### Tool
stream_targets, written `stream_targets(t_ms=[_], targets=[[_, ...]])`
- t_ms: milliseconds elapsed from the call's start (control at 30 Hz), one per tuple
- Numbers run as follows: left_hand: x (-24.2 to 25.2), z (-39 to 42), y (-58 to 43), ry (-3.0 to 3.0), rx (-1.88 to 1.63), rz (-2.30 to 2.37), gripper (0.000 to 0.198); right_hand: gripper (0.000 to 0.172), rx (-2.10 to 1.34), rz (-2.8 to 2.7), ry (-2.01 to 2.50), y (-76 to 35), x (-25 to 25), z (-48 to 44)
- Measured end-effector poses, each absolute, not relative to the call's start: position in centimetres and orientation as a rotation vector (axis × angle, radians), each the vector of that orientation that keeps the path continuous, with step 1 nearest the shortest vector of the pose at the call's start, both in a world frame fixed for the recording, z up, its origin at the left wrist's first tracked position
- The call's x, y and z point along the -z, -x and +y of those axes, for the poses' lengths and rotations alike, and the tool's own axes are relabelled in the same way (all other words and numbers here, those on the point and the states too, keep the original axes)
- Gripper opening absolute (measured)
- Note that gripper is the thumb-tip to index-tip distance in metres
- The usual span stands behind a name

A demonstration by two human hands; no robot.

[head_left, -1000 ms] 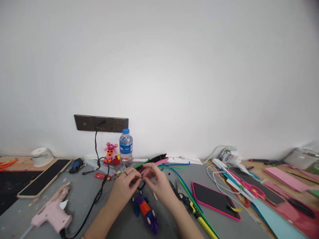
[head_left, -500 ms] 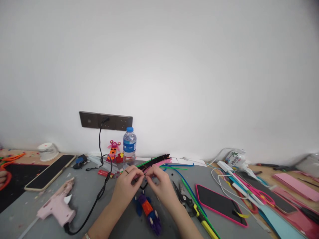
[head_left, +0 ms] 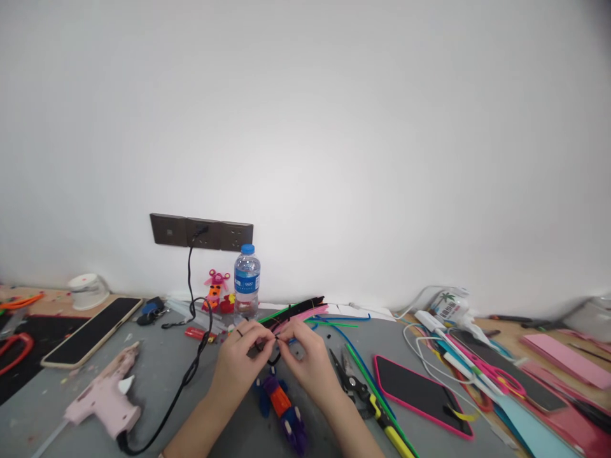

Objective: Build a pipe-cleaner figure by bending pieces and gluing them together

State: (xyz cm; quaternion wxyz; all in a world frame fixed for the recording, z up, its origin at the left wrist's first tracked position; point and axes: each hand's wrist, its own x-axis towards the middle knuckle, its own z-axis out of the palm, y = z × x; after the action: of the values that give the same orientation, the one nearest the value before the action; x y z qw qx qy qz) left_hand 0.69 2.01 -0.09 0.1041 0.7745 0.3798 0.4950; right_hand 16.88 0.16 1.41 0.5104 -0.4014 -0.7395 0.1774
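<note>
My left hand [head_left: 244, 356] and my right hand [head_left: 305, 357] meet over the grey mat [head_left: 191, 420], thumbs and forefingers pinched together. Between their fingertips is a thin black pipe cleaner [head_left: 273, 362], bent in a small curve below the fingers; most of it is hidden. Just under the hands lies a fuzzy figure [head_left: 281, 402] in purple, orange and blue with pale tips. Behind the fingers, a bundle of black pipe cleaners [head_left: 300, 310] rests beside pink ones [head_left: 312, 312].
To the left lie a pink glue gun [head_left: 105, 397], its black cord and a phone [head_left: 93, 332]. A water bottle [head_left: 247, 283] stands near the wall. Yellow-handled pliers [head_left: 377, 407], a pink-cased phone [head_left: 422, 395] and pink scissors [head_left: 501, 375] lie on the right. Orange-handled scissors [head_left: 19, 350] sit far left.
My fingertips have shifted slightly on the black pipe cleaner and stay close together. At the far left, another person's fingers have left the orange-handled scissors. The view has shifted a little.
</note>
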Motion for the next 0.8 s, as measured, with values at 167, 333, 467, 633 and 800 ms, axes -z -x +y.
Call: stream_targets(t_ms=[167,333,467,633,800], targets=[[0.2,2.0,-0.7,-2.27,-1.523,1.135,0.013,0.016,-0.46,-1.751,0.947,-16.9,-1.2,0.3],[0.0,2.1,-0.6,-2.225,-1.538,1.187,0.014,0.016,-0.472,-1.716,0.93,-16.4,-1.0,0.4],[-0.3,2.3,-0.4,-2.148,-1.569,1.23,0.014,0.02,-0.508,-1.692,0.937,-15.9,-1.1,0.3],[-0.4,2.4,-0.4,-2.122,-1.516,1.234,0.015,0.021,-0.552,-1.649,0.97,-16.4,-1.1,0.5],[-0.4,2.2,-0.5,-2.129,-1.498,1.201,0.014,0.014,-0.528,-1.604,1.043,-17.2,-1.2,0.7]])
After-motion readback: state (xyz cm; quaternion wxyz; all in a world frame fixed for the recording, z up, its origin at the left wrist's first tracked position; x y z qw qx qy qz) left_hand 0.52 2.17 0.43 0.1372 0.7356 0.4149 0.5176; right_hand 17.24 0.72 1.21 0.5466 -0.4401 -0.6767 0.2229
